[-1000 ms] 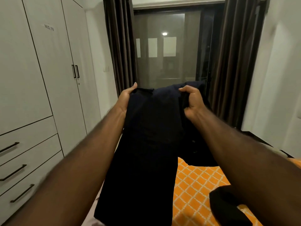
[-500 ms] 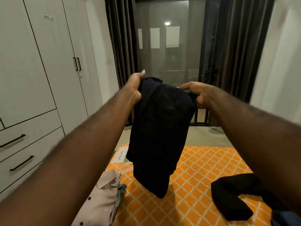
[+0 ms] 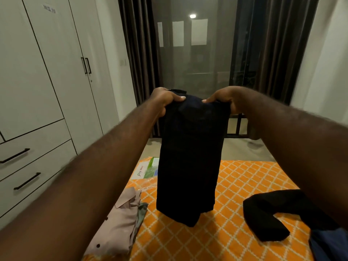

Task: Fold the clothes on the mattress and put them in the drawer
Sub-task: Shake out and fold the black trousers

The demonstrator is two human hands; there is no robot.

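While hanging above orange mattress [image 3: 235,232], dark garment [image 3: 188,166] pinched at top by left hand [image 3: 163,100] and right hand [image 3: 222,98], fingers curled tight round cloth.

Orange patterned mattress [image 3: 244,185] under pink shirt [image 3: 116,228], black garment [image 3: 259,219]

Dim room light; a lamp reflection [image 3: 192,16] glares at twelve o'clock, forearms [image 3: 94,176] blur, wardrobe [image 3: 56,72] lines bow at nine o'clock.
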